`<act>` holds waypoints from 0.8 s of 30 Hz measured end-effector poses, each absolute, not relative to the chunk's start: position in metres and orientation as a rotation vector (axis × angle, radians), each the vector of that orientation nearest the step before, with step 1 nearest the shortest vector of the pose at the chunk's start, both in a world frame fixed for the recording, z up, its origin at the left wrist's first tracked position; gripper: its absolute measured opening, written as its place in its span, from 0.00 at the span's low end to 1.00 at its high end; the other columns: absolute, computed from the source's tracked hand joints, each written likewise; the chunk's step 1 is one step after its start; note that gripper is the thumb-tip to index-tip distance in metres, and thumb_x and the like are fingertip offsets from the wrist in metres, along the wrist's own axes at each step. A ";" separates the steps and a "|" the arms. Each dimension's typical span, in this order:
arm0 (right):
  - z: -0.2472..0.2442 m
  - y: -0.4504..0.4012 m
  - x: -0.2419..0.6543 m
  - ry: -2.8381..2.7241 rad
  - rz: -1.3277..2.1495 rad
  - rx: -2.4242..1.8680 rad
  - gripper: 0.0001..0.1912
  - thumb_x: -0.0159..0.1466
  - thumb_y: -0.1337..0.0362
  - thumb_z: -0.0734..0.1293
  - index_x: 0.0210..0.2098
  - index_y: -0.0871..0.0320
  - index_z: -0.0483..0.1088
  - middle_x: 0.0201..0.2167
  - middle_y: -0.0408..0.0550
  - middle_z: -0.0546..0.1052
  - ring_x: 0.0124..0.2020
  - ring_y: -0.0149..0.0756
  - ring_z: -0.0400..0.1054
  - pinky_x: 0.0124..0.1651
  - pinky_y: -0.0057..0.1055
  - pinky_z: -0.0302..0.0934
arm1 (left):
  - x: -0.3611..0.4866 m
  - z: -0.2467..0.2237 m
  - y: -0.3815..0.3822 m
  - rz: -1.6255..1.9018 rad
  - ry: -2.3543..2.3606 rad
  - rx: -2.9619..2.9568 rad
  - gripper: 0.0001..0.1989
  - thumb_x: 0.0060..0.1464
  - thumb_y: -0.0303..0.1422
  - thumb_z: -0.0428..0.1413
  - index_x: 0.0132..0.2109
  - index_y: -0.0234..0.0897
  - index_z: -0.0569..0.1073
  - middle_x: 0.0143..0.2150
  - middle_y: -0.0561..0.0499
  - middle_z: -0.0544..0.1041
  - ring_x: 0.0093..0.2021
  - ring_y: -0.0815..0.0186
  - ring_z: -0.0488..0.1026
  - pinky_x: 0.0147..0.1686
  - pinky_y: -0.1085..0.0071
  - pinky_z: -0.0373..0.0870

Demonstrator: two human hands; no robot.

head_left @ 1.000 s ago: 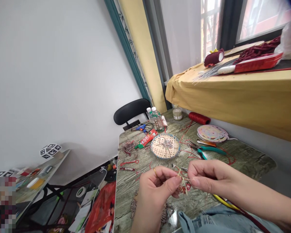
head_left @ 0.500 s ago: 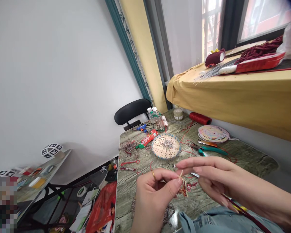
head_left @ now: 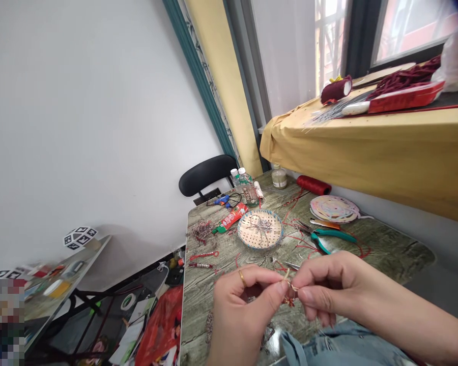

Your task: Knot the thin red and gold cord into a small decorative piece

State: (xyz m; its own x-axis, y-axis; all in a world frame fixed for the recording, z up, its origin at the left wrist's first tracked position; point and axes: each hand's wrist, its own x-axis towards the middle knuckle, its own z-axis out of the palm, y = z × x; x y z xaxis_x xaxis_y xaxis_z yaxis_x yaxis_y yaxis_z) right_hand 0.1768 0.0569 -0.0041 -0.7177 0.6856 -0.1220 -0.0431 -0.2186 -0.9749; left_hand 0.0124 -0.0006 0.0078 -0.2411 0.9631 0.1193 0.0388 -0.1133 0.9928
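1. A pale yellow cord [head_left: 287, 275] is held at the lower centre of the frame, above the table [head_left: 389, 249].
2. The cord is gripped between the closed fingers of the left hand [head_left: 248, 305].
3. It is also pinched by the thumb and forefinger of the right hand [head_left: 334, 285], just beside the left.
4. Small red pieces [head_left: 289, 301] are seen just below; whether they are attached cannot be told.
5. Beyond the hands, a round basket [head_left: 260, 231] is placed near mid-frame, with pliers [head_left: 336, 234] laid to its right.
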 end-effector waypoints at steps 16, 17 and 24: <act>0.007 0.050 0.175 -1.589 1.898 -0.877 0.24 0.59 0.42 0.68 0.24 0.56 0.64 0.16 0.35 0.63 0.19 0.26 0.49 0.22 0.25 0.42 | 0.014 0.006 -0.002 1.504 1.257 1.288 0.08 0.45 0.23 0.64 0.26 0.41 0.83 0.20 0.56 0.76 0.22 0.71 0.67 0.25 0.74 0.61; 0.005 0.049 0.176 -1.581 1.909 -0.888 0.24 0.59 0.43 0.68 0.24 0.56 0.63 0.15 0.35 0.62 0.18 0.25 0.48 0.22 0.25 0.41 | 0.014 0.005 -0.002 1.525 1.270 1.332 0.08 0.45 0.23 0.64 0.26 0.42 0.83 0.20 0.56 0.76 0.23 0.71 0.67 0.25 0.74 0.61; -0.004 0.053 0.177 -1.598 1.856 -1.052 0.21 0.60 0.44 0.66 0.27 0.56 0.67 0.11 0.33 0.60 0.13 0.24 0.46 0.18 0.24 0.40 | 0.010 -0.006 0.001 1.540 1.465 1.815 0.08 0.52 0.22 0.61 0.34 0.37 0.84 0.24 0.52 0.79 0.25 0.67 0.72 0.28 0.72 0.68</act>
State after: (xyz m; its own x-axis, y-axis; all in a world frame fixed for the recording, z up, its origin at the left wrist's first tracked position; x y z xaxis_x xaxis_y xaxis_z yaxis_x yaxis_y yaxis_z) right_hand 0.1773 0.0529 -0.0035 -0.5946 0.7658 -0.2448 0.1282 -0.2103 -0.9692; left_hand 0.0096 0.0007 -0.0058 -0.1218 0.8477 0.5163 0.4732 -0.4076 0.7810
